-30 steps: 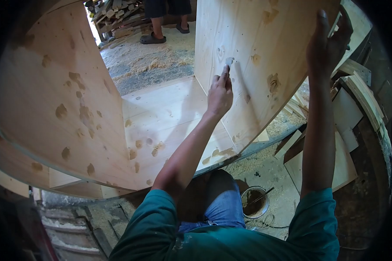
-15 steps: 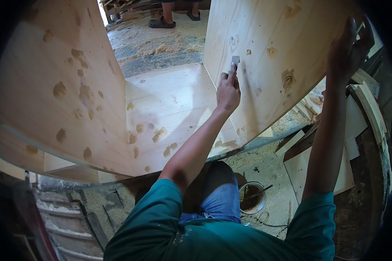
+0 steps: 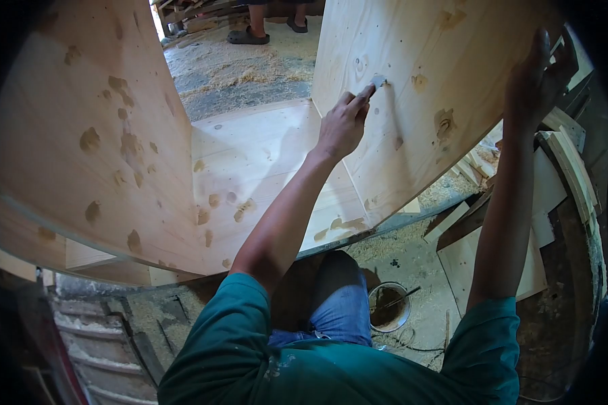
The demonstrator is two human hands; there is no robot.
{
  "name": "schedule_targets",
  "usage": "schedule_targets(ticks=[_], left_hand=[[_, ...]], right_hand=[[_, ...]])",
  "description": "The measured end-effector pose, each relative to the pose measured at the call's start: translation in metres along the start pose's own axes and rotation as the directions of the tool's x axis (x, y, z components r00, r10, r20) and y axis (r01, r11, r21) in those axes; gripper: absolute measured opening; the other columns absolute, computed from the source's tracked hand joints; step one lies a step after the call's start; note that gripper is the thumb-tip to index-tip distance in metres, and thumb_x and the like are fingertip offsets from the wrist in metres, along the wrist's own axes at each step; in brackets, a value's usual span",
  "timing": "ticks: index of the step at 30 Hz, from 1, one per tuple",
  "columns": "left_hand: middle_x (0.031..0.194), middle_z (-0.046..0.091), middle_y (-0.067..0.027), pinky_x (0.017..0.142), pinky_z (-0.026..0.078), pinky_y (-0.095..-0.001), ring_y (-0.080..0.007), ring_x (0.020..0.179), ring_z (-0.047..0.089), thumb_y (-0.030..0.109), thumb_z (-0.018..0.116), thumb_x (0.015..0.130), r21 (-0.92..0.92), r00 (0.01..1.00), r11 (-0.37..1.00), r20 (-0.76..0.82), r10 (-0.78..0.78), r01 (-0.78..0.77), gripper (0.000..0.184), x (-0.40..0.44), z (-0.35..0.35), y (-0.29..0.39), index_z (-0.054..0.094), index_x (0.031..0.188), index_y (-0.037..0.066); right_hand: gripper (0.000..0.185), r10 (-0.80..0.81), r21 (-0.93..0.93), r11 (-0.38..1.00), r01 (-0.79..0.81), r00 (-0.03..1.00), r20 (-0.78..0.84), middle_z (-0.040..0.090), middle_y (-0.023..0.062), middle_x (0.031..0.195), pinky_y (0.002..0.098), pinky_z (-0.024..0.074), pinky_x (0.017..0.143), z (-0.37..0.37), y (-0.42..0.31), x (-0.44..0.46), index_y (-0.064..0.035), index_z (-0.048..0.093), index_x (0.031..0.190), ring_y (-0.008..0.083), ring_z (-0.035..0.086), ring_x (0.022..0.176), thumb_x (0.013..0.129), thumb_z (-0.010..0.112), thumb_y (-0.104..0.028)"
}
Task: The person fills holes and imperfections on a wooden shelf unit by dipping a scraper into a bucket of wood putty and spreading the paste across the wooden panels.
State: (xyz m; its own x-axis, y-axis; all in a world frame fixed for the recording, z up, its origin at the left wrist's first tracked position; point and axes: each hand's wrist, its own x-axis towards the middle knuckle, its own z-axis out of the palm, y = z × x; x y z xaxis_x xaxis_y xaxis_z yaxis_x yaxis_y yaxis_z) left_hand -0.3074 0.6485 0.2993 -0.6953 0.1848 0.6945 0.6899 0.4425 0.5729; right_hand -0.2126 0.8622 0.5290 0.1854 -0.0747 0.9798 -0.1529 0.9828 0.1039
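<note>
My left hand (image 3: 342, 126) is closed around a small putty knife (image 3: 377, 81), with a finger stretched along it. The blade's tip touches the inner face of the right wooden panel (image 3: 412, 135), beside a small brown filler spot. My right hand (image 3: 539, 77) is up at that panel's outer edge, thumb on the inner side and fingers around the edge; the fingertips are dim. This panel, a bottom board (image 3: 263, 162) and a left panel (image 3: 108, 135) form an open wooden cabinet with brown filler patches.
Below on the floor stands a round can (image 3: 389, 307) with brown stuff and a stick in it. Wood offcuts (image 3: 496, 260) lie at the right. Behind the cabinet, sawdust covers the ground (image 3: 243, 81), where another person's feet in dark clogs (image 3: 248, 36) show.
The putty knife in my left hand has swung from upright to tilted right, moving up and right to the small filler spot. My right hand stays at the panel's edge.
</note>
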Motion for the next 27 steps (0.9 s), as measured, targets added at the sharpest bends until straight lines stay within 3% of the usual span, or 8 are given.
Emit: schedule_targets(ticks=[1, 4, 8, 12, 17, 21, 23, 27], left_hand=[[0.098, 0.059, -0.0098, 0.070, 0.052, -0.0444, -0.0321, 0.086, 0.063, 0.023, 0.050, 0.099, 0.030, 1.000, 0.999, 0.015, 0.016, -0.016, 0.038, 0.004, 0.000, 0.001, 0.053, 0.137, 0.027], [0.100, 0.058, -0.0099, 0.072, 0.051, -0.0440, -0.0320, 0.088, 0.063, 0.023, 0.049, 0.099, -0.020, 0.996, 0.999, 0.083, -0.027, 0.029, 0.039, -0.002, 0.004, -0.001, 0.051, 0.138, 0.028], [0.101, 0.058, -0.0102, 0.075, 0.051, -0.0434, -0.0320, 0.091, 0.062, 0.023, 0.049, 0.100, -0.010, 0.992, 1.000, 0.123, 0.001, 0.000, 0.040, -0.013, -0.001, -0.018, 0.050, 0.139, 0.028], [0.101, 0.058, -0.0107, 0.076, 0.051, -0.0434, -0.0318, 0.092, 0.062, 0.023, 0.048, 0.100, -0.041, 0.997, 0.998, 0.063, -0.033, 0.036, 0.040, 0.004, 0.000, -0.016, 0.049, 0.140, 0.029], [0.100, 0.057, -0.0115, 0.077, 0.051, -0.0425, -0.0320, 0.091, 0.062, 0.024, 0.048, 0.100, -0.004, 0.982, 1.000, 0.186, -0.024, 0.025, 0.040, -0.013, 0.002, -0.021, 0.048, 0.140, 0.027], [0.100, 0.057, -0.0119, 0.076, 0.051, -0.0427, -0.0327, 0.090, 0.061, 0.023, 0.048, 0.100, -0.023, 0.987, 0.998, 0.152, -0.050, 0.054, 0.041, -0.018, -0.006, -0.018, 0.048, 0.141, 0.026], [0.100, 0.057, -0.0132, 0.076, 0.051, -0.0439, -0.0346, 0.089, 0.061, 0.022, 0.049, 0.100, -0.102, 0.999, 0.994, 0.040, -0.035, 0.039, 0.041, -0.008, -0.001, -0.010, 0.047, 0.141, 0.026], [0.100, 0.056, -0.0141, 0.075, 0.050, -0.0448, -0.0362, 0.088, 0.061, 0.021, 0.048, 0.100, -0.117, 0.998, 0.993, 0.065, -0.025, 0.032, 0.042, -0.004, 0.019, -0.002, 0.047, 0.142, 0.025]], right_hand=[[0.055, 0.204, 0.138, 0.968, -0.209, 0.978, 0.045, 0.044, 0.0189, 0.133, 0.0412, 0.0522, 0.088, -0.004, -0.013, 0.001, -0.0158, 0.042, 0.139, 0.0333, 0.054, 0.116, 0.097, 0.051, -0.049], [0.065, 0.254, 0.226, 0.940, -0.255, 0.967, 0.035, 0.045, 0.0186, 0.132, 0.0435, 0.0495, 0.090, -0.006, -0.024, 0.002, -0.0103, 0.045, 0.138, 0.0337, 0.054, 0.116, 0.094, 0.049, -0.057], [0.063, 0.230, 0.205, 0.953, -0.224, 0.973, -0.002, 0.047, 0.0182, 0.130, 0.0436, 0.0477, 0.093, -0.003, -0.021, 0.004, -0.0109, 0.048, 0.136, 0.0326, 0.055, 0.116, 0.094, 0.049, -0.057], [0.062, 0.225, 0.235, 0.947, -0.218, 0.974, -0.002, 0.048, 0.0184, 0.131, 0.0438, 0.0463, 0.094, -0.003, -0.023, 0.004, -0.0107, 0.049, 0.135, 0.0330, 0.055, 0.118, 0.094, 0.049, -0.057], [0.061, 0.220, 0.206, 0.956, -0.211, 0.975, -0.024, 0.049, 0.0189, 0.131, 0.0442, 0.0461, 0.095, -0.002, -0.020, 0.003, -0.0111, 0.048, 0.136, 0.0335, 0.055, 0.119, 0.094, 0.049, -0.055], [0.061, 0.231, 0.228, 0.947, -0.224, 0.973, -0.001, 0.048, 0.0192, 0.131, 0.0436, 0.0465, 0.094, -0.002, -0.019, 0.003, -0.0111, 0.048, 0.136, 0.0336, 0.056, 0.117, 0.094, 0.049, -0.056], [0.061, 0.236, 0.219, 0.948, -0.232, 0.972, 0.009, 0.048, 0.0192, 0.131, 0.0429, 0.0466, 0.094, -0.002, -0.019, 0.004, -0.0112, 0.048, 0.136, 0.0333, 0.056, 0.117, 0.094, 0.049, -0.056], [0.061, 0.218, 0.229, 0.950, -0.213, 0.976, 0.000, 0.050, 0.0185, 0.129, 0.0415, 0.0469, 0.093, -0.003, -0.021, 0.003, -0.0119, 0.048, 0.136, 0.0317, 0.057, 0.115, 0.094, 0.050, -0.055]])
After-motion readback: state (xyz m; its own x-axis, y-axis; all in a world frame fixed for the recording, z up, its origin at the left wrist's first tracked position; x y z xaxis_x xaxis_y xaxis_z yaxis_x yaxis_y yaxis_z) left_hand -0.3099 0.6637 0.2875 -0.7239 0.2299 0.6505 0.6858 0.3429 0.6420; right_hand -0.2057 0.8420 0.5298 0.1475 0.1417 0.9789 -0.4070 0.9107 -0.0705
